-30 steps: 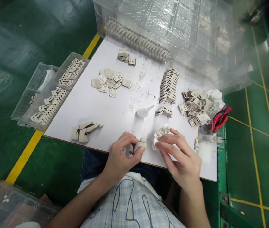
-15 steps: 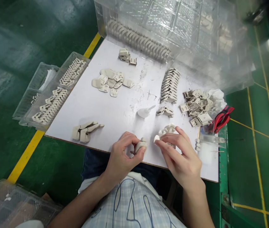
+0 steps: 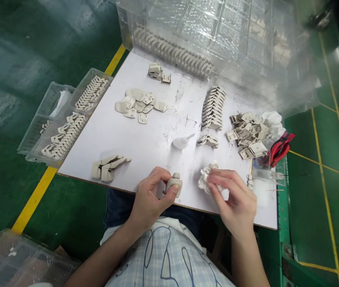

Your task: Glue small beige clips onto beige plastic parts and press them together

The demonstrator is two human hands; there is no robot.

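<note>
Between thumb and fingers, my left hand (image 3: pixel 154 196) holds a small beige part (image 3: pixel 174 184) above the board's front edge. My right hand (image 3: pixel 233 195) has its fingertips pinched on a crumpled white tissue (image 3: pixel 204 179) lying on the white board (image 3: pixel 151 139). A small white bottle with a thin nozzle (image 3: pixel 182 142) lies beyond my hands. Two larger beige parts (image 3: pixel 106 167) rest to the left. A neat row of beige parts (image 3: pixel 213 108) stands farther back, with a few more (image 3: pixel 207 140) just in front of it.
Flat beige pieces (image 3: pixel 139 104) lie at the back left, and a heap of beige clips (image 3: pixel 249 131) at the right beside red-handled pliers (image 3: pixel 280 150). Clear plastic trays (image 3: pixel 45 115) sit along the left edge. A large clear case (image 3: pixel 217 44) stands across the back.
My right hand has moved down onto the tissue; the small white piece at its fingertips is no longer visible. My left hand has shifted slightly left with the beige part.
</note>
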